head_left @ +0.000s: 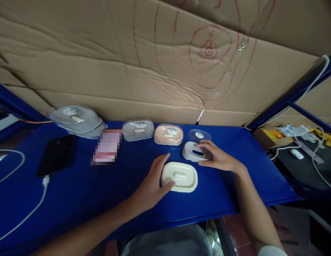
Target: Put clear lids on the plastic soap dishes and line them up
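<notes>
A cream oval dish (184, 187) with a raised oblong middle sits on the blue table. My left hand (154, 181) is at its left end, fingers stretched apart; the thumb overlaps the near-left rim and the index finger points past the far-left corner. My right hand (218, 156) grips the right end of a light grey oval cover (188, 152) with a dark slot, thumb on the near side and fingers on the far side. Just behind that cover lies a clear lid (193, 135) with a round white sticker.
Along the back stand a peach box (169, 137), a grey box (138, 131) and stacked grey boxes (77, 121), all with stickers. A black phone (57, 154) on a white cable and a blurred pink item (108, 145) lie left. Cardboard (154, 71) walls the rear.
</notes>
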`<state>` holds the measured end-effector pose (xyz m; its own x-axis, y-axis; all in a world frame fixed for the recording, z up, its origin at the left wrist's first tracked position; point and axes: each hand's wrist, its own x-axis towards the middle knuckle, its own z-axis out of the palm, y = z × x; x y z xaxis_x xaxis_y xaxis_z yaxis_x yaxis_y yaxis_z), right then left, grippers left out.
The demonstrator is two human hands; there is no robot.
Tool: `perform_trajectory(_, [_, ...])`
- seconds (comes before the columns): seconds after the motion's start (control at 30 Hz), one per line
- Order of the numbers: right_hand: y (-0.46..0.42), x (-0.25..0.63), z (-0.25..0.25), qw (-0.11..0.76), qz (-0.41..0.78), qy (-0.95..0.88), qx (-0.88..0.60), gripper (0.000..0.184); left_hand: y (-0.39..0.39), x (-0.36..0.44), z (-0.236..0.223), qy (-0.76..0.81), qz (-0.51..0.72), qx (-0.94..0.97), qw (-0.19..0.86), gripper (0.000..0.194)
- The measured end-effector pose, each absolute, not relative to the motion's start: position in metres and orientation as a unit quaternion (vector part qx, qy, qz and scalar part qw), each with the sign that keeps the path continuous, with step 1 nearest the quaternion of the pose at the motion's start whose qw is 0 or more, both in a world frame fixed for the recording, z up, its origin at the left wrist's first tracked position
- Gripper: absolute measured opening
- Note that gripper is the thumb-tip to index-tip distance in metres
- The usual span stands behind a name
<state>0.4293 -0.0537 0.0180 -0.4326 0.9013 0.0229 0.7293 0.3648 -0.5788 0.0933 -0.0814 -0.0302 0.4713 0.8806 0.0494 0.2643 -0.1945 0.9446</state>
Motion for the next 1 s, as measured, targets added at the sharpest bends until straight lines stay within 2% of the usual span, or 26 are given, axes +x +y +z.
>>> perform_trajectory(0.07, [-0.053,0.428,0.01,0.139,0.206,-0.803,-0.541,0.081,-0.088,0.095,-0.032,0.396,0.283,0.768,0.416,0.074])
perform_trajectory(0.13, [-0.055,0.422,0.008,0.111,0.173,-0.807,-0.554,0.087,-0.091,0.096,-0.033,0.383,0.232,0.812,0.374,0.07])
perform_trajectory(0.33, [-0.069,0.378,0.021,0.152,0.142,-0.867,-0.452,0.066,-0.09,0.098,-0.039,0.375,0.184,0.867,0.272,0.081])
perform_trajectory(0.4, [-0.076,0.356,0.02,0.14,0.143,-0.893,-0.404,0.073,-0.086,0.097,-0.039,0.393,0.191,0.86,0.265,0.079])
perform_trajectory(0.47, [-0.083,0.34,0.015,0.115,0.128,-0.906,-0.386,0.089,-0.08,0.096,-0.036,0.404,0.205,0.848,0.276,0.075])
perform_trajectory(0.57, [-0.087,0.33,0.007,0.098,0.075,-0.912,-0.392,0.101,-0.072,0.092,-0.03,0.403,0.249,0.816,0.331,0.071])
perform_trajectory(0.67, [-0.087,0.33,0.004,0.119,0.047,-0.91,-0.393,0.098,-0.067,0.089,-0.025,0.368,0.328,0.751,0.44,0.073])
perform_trajectory(0.77, [-0.086,0.329,0.002,0.171,0.027,-0.908,-0.381,0.088,-0.063,0.089,-0.02,0.329,0.39,0.573,0.641,0.099])
perform_trajectory(0.83, [-0.085,0.327,0.0,0.213,0.016,-0.906,-0.366,0.084,-0.06,0.09,-0.018,0.318,0.375,0.424,0.76,0.11])
perform_trajectory(0.9, [-0.084,0.327,0.0,0.226,0.033,-0.908,-0.351,0.085,-0.056,0.092,-0.017,0.313,0.33,0.33,0.827,0.096])
perform_trajectory(1.0, [-0.078,0.34,0.005,0.2,0.091,-0.906,-0.362,0.097,-0.05,0.094,-0.018,0.303,0.289,0.282,0.863,0.058])
